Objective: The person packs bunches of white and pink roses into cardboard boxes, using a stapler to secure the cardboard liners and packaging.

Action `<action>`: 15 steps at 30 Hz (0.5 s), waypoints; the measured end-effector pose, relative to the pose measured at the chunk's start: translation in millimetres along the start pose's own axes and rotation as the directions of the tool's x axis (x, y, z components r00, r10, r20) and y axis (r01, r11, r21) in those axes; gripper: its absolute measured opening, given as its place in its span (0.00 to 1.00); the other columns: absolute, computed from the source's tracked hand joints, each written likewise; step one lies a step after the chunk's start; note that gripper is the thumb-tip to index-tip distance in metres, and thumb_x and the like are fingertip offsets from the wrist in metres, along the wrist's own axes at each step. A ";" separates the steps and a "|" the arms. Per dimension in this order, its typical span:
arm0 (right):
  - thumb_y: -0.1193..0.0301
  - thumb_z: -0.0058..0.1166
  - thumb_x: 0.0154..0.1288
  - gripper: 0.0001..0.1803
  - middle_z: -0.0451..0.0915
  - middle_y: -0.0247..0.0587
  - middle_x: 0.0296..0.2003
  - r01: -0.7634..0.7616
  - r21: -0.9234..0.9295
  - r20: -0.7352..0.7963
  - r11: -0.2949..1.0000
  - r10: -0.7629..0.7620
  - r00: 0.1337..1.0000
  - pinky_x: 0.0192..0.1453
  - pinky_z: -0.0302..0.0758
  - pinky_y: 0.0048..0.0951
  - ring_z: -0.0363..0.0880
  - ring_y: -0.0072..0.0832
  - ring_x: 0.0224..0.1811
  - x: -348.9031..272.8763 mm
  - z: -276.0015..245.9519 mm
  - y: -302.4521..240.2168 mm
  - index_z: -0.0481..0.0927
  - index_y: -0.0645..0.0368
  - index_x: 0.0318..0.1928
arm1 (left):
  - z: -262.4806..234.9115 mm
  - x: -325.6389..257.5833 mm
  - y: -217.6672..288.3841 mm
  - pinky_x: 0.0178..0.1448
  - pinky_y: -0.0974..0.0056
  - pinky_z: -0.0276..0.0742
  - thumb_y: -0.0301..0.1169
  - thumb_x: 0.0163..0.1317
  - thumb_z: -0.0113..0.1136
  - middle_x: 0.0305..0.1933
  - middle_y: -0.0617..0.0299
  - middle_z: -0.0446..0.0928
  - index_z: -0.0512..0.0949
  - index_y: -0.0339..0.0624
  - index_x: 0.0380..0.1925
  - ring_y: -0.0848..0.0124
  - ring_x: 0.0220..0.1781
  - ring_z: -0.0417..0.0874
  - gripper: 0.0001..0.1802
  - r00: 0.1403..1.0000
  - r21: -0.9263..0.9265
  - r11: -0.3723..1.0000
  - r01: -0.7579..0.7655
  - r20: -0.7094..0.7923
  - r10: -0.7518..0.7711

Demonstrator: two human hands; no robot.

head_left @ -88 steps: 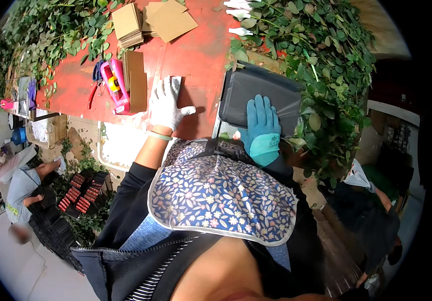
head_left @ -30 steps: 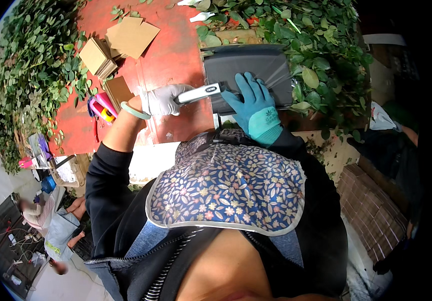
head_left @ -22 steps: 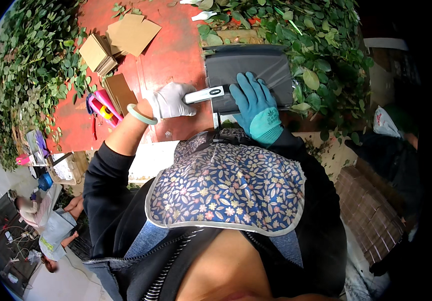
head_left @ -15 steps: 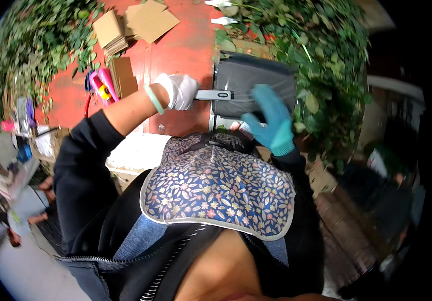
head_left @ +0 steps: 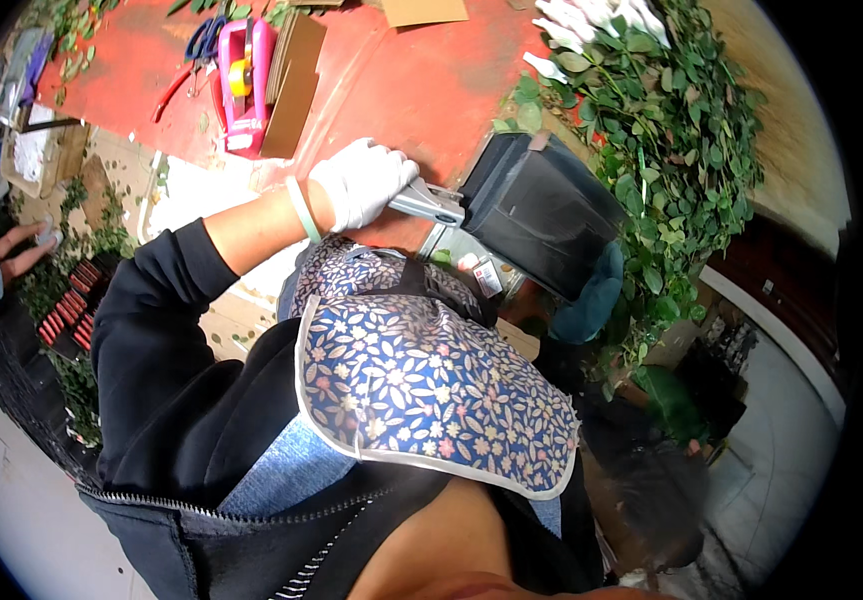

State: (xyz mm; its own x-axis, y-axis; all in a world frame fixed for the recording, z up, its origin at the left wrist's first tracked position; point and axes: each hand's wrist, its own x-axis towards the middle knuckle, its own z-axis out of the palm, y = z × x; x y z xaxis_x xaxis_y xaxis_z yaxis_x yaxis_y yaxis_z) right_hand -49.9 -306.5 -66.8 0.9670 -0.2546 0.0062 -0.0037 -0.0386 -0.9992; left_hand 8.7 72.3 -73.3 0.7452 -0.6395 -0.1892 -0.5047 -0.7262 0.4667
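My left hand, in a white glove, is closed round a silver-grey hand stapler. The stapler's head meets the left edge of a black, box-shaped wrapped bundle with a smooth, slightly shiny surface. A small brown patch shows on the bundle's far edge. At its near right corner is my right hand, in a teal glove, its fingers bent along the edge; the thumb is hard to make out in the shade. A pale panel with a small white label lies under the bundle's near side.
Leafy stems with white-wrapped heads heap along the right of the red table. At the far left are a pink tape dispenser, brown cardboard sheets and red-handled pliers. Another person's legs show at the left edge.
My view has turned, so the table and bundle appear tilted. My right hand, which was spread above the bundle, has come down to its near right corner. The stapler stays in my left hand.
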 end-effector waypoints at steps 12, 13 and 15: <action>0.58 0.28 0.78 0.30 0.64 0.51 0.66 -0.010 -0.084 0.114 0.996 0.020 0.993 0.72 0.59 0.37 0.65 0.34 0.66 19.6 6.9 -14.6 0.60 0.70 0.67 | 28.5 -1.7 40.9 0.68 0.44 0.61 0.34 0.61 0.49 0.50 0.57 0.74 0.72 0.38 0.55 0.63 0.54 0.74 0.22 0.982 0.311 0.949 0.050 -0.189 0.010; 0.58 0.29 0.78 0.29 0.64 0.51 0.65 -0.053 -0.081 0.078 0.995 0.059 0.995 0.72 0.60 0.36 0.66 0.34 0.65 20.0 8.4 -16.3 0.60 0.70 0.67 | 33.9 -0.9 39.8 0.68 0.44 0.61 0.34 0.60 0.49 0.50 0.56 0.74 0.71 0.37 0.55 0.62 0.54 0.74 0.23 0.977 0.306 0.951 0.047 -0.213 0.020; 0.58 0.29 0.78 0.29 0.66 0.49 0.64 -0.110 -0.210 0.026 0.971 0.119 0.993 0.70 0.62 0.35 0.68 0.33 0.64 27.0 12.6 -16.6 0.62 0.69 0.66 | 36.3 2.6 37.2 0.68 0.45 0.61 0.34 0.60 0.49 0.49 0.56 0.74 0.71 0.37 0.56 0.62 0.53 0.74 0.24 0.973 0.300 0.952 0.052 -0.231 0.019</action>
State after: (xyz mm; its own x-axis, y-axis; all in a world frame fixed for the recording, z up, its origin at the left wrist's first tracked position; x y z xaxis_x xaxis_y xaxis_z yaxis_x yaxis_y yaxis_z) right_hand -20.5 -300.6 -50.6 0.9661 -0.2319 -0.1133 -0.1638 -0.2121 -0.9634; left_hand -24.0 34.5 -87.7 0.8158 -0.5778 0.0246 -0.5726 -0.8009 0.1751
